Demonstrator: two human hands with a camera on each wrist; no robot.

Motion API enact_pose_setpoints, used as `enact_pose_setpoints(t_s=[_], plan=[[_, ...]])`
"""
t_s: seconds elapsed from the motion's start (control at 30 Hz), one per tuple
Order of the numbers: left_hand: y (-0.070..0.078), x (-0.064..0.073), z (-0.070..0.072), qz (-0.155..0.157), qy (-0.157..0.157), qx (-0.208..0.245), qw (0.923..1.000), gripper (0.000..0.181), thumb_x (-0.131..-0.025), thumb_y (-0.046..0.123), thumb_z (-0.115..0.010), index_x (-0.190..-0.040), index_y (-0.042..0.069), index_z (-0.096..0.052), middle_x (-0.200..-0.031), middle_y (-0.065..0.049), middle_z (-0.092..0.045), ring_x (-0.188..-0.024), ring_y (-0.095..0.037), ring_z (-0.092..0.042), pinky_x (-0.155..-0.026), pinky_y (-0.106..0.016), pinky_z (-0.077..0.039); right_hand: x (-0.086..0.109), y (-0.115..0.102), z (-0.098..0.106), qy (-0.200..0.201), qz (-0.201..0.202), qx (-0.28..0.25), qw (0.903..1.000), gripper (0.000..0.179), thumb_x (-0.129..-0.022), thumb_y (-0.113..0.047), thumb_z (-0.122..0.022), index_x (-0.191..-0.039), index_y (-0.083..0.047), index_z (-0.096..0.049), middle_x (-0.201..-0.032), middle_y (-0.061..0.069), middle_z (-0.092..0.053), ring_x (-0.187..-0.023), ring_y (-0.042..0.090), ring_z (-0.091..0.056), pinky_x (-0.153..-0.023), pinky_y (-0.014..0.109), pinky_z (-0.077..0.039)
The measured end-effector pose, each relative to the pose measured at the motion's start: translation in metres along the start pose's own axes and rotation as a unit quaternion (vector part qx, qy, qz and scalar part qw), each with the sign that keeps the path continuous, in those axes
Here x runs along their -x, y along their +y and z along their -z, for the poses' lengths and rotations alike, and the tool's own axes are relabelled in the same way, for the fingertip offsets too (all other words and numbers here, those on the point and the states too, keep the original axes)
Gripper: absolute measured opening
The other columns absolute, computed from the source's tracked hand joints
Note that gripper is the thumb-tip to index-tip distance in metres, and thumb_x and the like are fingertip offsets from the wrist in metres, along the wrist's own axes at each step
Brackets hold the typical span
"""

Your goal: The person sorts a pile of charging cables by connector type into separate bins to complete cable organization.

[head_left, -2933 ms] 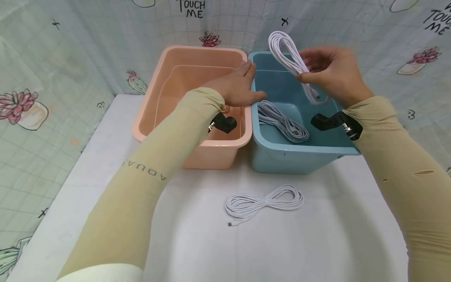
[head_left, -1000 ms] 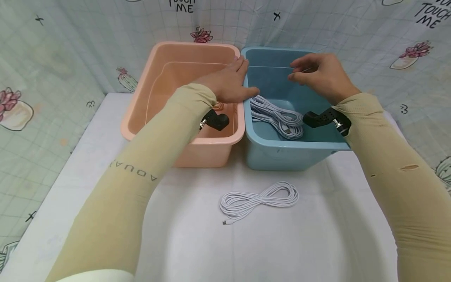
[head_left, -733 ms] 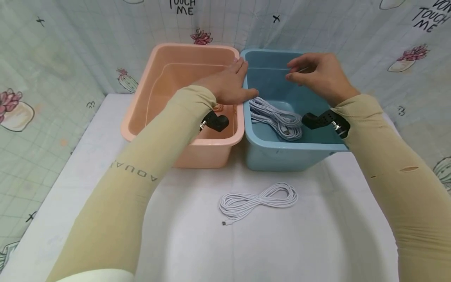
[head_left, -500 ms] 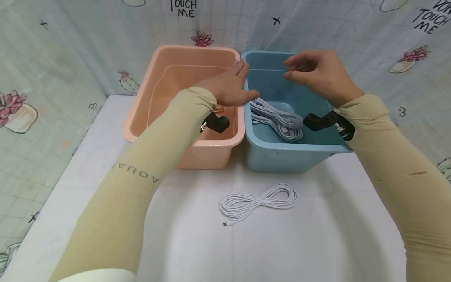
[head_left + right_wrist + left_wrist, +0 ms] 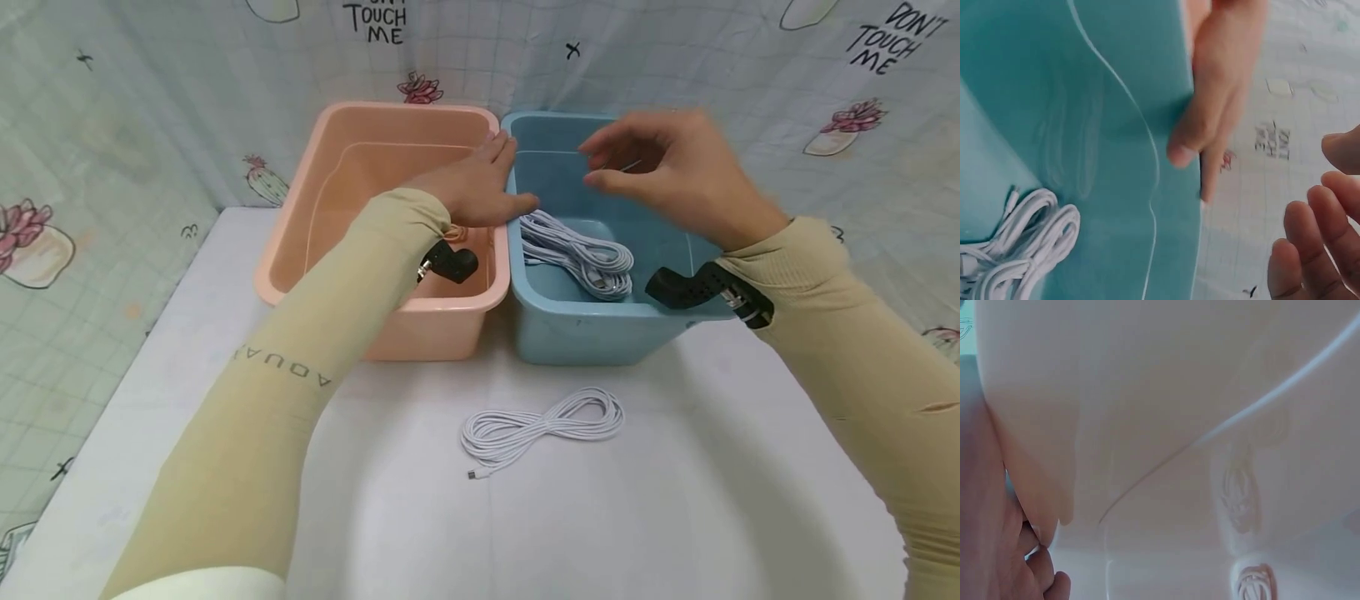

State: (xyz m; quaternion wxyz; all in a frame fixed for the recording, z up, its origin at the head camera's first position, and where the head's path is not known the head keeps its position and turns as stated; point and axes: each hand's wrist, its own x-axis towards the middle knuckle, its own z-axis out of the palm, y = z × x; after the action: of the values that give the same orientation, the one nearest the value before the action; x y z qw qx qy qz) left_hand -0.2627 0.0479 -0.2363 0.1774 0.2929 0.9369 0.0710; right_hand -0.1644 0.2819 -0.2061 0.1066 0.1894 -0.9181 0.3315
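Observation:
My left hand (image 5: 476, 187) rests palm down, fingers straight, across the touching rims of the peach bin (image 5: 382, 325) and the blue bin (image 5: 577, 337). In the left wrist view only part of that hand (image 5: 1016, 556) shows at the bin's edge. Above the blue bin hovers my right hand (image 5: 682, 171), its fingers loosely bent with nothing between them; the right wrist view shows its parted fingertips (image 5: 1300, 231). Coiled white cables (image 5: 577, 254) lie in the blue bin, a plug end visible. On the table in front lies another white USB-type cable (image 5: 543, 427), bundled in a figure eight.
The white-covered table (image 5: 420, 508) extends in front of the bins. A patterned curtain (image 5: 570, 50) hangs close behind and at the sides. Inside the peach bin is a small coil-like orange shape (image 5: 455, 233), partly hidden by the left arm.
The right hand has let go of a white cable bundle, which now lies in the blue bin with the others. Since then that hand has shifted slightly left; the left hand stays on the rims.

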Motion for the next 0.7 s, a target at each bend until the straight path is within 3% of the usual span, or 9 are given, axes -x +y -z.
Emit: enact_pose_setpoints(t_s=[0.23,0.4,0.53,0.7], plan=[[0.000,0.000,0.000,-0.001,-0.003,-0.004,1.0000,0.100,-0.100,0.069,-0.034,-0.163,0.013,0.020,-0.172,-0.002,0.026,-0.163,-0.020,0.020,-0.135,-0.041,0.002,0.018,-0.018,-0.007,0.000,0.046,-0.011,0.9989,0.024,-0.092,-0.014,-0.078,-0.116,-0.012,-0.077,-0.102,-0.008,-0.074,-0.087,0.004,-0.070,-0.079,0.009,-0.054],[0.000,0.000,0.000,-0.001,-0.003,-0.006,1.0000,0.100,-0.100,0.069,-0.033,-0.164,0.013,0.019,-0.172,-0.002,0.026,-0.163,-0.020,0.020,-0.135,-0.041,0.002,0.030,-0.027,-0.010,0.006,0.084,-0.045,0.9954,0.023,-0.090,-0.005,-0.078,-0.113,-0.009,-0.078,-0.102,-0.010,-0.075,-0.088,0.004,-0.071,-0.081,0.010,-0.055],[0.000,-0.001,0.000,0.001,-0.001,-0.007,1.0000,0.099,-0.100,0.068,-0.034,-0.164,0.013,0.019,-0.172,-0.002,0.026,-0.163,-0.020,0.019,-0.135,-0.041,0.001,0.038,-0.032,-0.015,0.007,0.128,-0.083,0.9883,0.024,-0.086,0.004,-0.078,-0.108,-0.005,-0.079,-0.099,-0.008,-0.076,-0.086,0.007,-0.071,-0.082,0.013,-0.058],[0.001,-0.002,0.000,0.001,0.001,-0.013,0.9999,0.099,-0.101,0.068,-0.032,-0.164,0.012,0.019,-0.172,-0.003,0.026,-0.163,-0.021,0.019,-0.135,-0.041,0.002,0.047,-0.037,-0.025,-0.015,0.185,-0.150,0.9711,0.028,-0.079,0.015,-0.078,-0.104,0.001,-0.078,-0.097,-0.003,-0.077,-0.085,0.012,-0.070,-0.080,0.018,-0.059]])
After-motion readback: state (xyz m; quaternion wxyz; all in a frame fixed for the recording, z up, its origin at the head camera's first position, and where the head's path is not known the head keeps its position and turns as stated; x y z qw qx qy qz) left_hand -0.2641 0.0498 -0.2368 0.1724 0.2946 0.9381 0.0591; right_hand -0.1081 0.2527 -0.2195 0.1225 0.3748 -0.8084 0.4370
